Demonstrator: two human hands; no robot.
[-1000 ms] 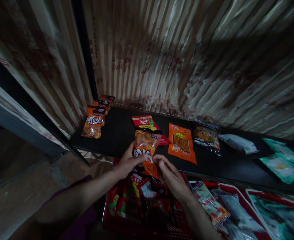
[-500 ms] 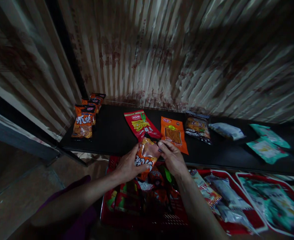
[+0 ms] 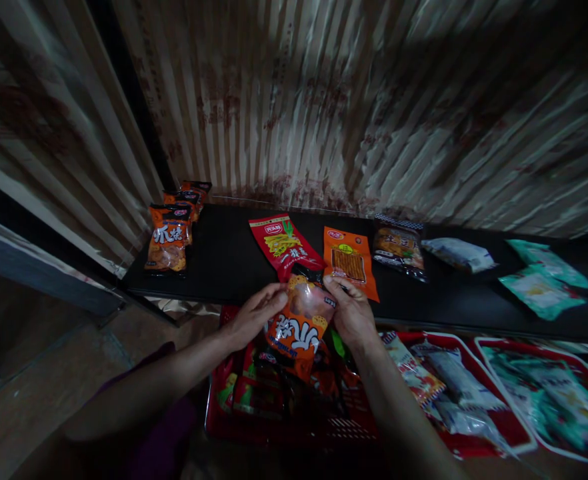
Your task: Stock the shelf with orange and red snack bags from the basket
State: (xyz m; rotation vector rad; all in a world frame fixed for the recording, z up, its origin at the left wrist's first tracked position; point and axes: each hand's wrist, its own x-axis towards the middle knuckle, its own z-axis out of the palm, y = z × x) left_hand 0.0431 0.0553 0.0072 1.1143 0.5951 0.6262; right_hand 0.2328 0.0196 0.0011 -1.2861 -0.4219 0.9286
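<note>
Thumb and fingers of the left hand [image 3: 257, 317] close on the left edge of an orange snack bag [image 3: 301, 327], while the right hand [image 3: 353, 313] pinches its far right corner. The bag hangs tilted above the red basket [image 3: 284, 433], its far end just before a red packet [image 3: 284, 245] on the black shelf [image 3: 219, 253]; whether they touch is unclear. Three matching bags [image 3: 167, 243] stand in a row at the shelf's left end, so that much looks done; the held bag is not yet set down, and more packets lie in the basket. Farther right on the shelf are an orange packet [image 3: 348, 260], a dark packet [image 3: 399, 248], a white packet [image 3: 459, 255] and green packets [image 3: 541, 291]. Compared with half a second earlier, the left thumb no longer crosses the bag's front, its lettering shows more fully, and the shelf row is unchanged.
</note>
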